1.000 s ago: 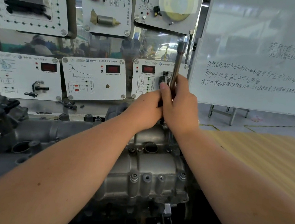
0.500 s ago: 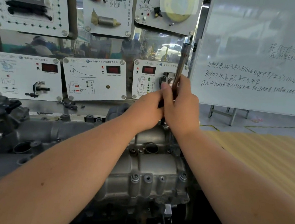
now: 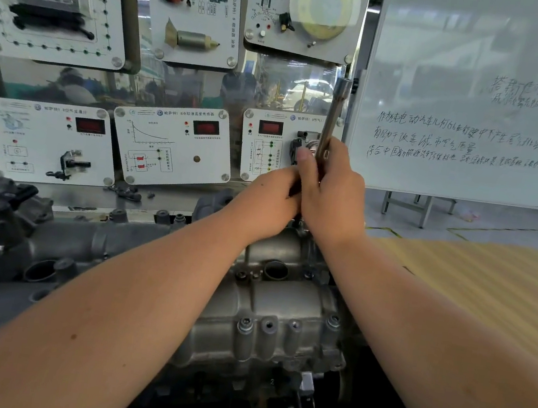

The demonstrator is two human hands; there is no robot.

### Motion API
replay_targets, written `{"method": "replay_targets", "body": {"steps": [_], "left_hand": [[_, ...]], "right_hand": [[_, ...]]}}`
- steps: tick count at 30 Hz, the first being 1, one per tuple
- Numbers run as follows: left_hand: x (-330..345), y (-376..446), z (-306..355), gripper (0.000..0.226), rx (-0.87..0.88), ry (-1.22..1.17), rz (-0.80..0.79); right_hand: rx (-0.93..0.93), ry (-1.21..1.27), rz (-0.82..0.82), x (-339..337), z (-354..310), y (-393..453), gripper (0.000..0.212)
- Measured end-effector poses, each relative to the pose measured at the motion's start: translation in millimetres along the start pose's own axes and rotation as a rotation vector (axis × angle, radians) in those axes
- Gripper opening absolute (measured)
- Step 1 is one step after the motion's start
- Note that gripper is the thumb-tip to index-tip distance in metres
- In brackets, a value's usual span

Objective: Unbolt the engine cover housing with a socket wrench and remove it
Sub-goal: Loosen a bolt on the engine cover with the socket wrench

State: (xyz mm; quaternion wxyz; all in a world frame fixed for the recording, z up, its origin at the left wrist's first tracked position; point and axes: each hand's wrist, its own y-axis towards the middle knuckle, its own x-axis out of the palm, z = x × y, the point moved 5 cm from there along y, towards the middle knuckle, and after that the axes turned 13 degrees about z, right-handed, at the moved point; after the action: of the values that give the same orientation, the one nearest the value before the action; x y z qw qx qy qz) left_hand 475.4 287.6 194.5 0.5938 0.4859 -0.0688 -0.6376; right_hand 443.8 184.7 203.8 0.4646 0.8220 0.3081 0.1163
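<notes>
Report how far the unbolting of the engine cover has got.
Done: nothing visibly; the engine cover housing sits in place, with bolts showing along its near edge. In hand: the right hand and left hand grip the socket wrench at the cover's far end. Left: those near bolts, then lifting it off.

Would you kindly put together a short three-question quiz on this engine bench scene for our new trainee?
1. True or false: both hands grip the wrench.
2. What stands behind the wrench's upper end? A) whiteboard edge B) toolbox C) tyre
3. Fill in: the bolt heads on the near edge of the cover housing are still ____.

Key:
1. True: left hand and right hand hold the wrench.
2. A, the whiteboard.
3. In place, on the cover housing.
</notes>
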Motion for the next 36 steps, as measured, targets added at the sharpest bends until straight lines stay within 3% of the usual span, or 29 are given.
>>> {"method": "replay_targets", "body": {"steps": [7,14,19,25,29,33,36], "left_hand": [[-2.7,-1.2,-0.9,0.019,-0.015,-0.027,0.028],[0.6,1.6,-0.9,0.019,-0.001,0.017,0.007],[-2.2,2.4,-4.3,0.025,-0.004,0.02,0.071],[-0.7,-3.2,-0.3,0.025,-0.006,-0.024,-0.002],[-2.3,1.5,-0.4,0.019,-0.003,0.031,0.031],[-3.4,3.0,-2.7,0.023,-0.008,0.028,0.063],[-4.2,0.4,-2.8,0.023,-0.007,-0.01,0.049]], "right_hand": [[-0.104,-0.111,0.003,3.3,-2.3,-0.7,0.022],[-0.031,-0.036,0.012,0.3,-0.8,-0.2,0.036],[-0.097,-0.1,0.0,3.2,-0.9,-0.3,0.029],[-0.054,-0.099,0.006,4.8,3.4,0.0,0.023],[-0.02,-0.031,-0.019,4.7,1.4,-0.4,0.039],[-0.078,-0.04,-0.006,4.2,1.8,-0.4,0.018],[-0.088,-0.08,-0.014,8.4,2.6,-1.0,0.021]]}}
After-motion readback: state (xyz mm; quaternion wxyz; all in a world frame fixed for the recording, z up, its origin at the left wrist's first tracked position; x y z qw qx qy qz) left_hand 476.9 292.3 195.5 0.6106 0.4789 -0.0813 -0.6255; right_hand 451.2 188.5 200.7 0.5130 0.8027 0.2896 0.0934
